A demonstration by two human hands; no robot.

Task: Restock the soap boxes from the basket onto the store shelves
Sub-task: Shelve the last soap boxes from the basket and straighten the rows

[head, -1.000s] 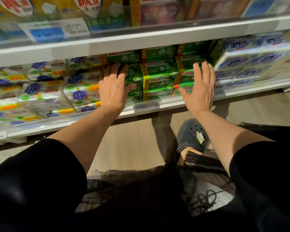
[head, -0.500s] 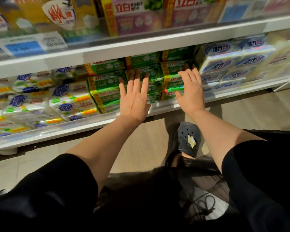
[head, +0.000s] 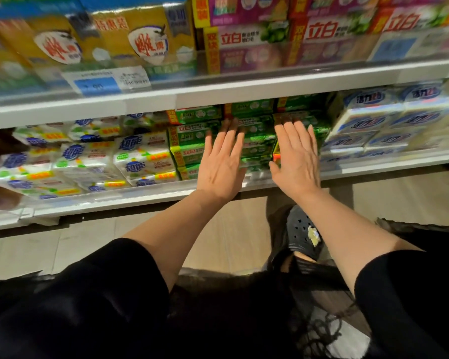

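Whole view is pretty motion-blurred, so most of the printing on the packs is unreadable, and the basket just isn't anywhere in view. Using the green soap boxes (head: 254, 136) as the reference: they sit stacked several high in the middle of the lower shelf (head: 373, 165), filling the bay almost to the underside of the upper shelf (head: 218, 93), so barely any room above them. The bottom rows are partly hidden behind both hands. Left of the green stack are white soap packs (head: 88, 161), piled a bit loosely and tilted, touching the green ones; right of it are blue and white boxes (head: 389, 120), packed tight against it. Above the green stack, the upper shelf carries yellow cartons (head: 140, 35) and purple boxes (head: 270, 40), their tops cut off by the frame edge. The left hand (head: 222, 164) lies flat on the front of the green stack, fingers straight and together, gripping nothing. The right hand (head: 297, 161) is just beside it, same deal, fingers spread flat against the boxes, thumb pointing toward the left hand. Below the green stack is bare floor (head: 218, 242) and a dark shoe (head: 302, 234).
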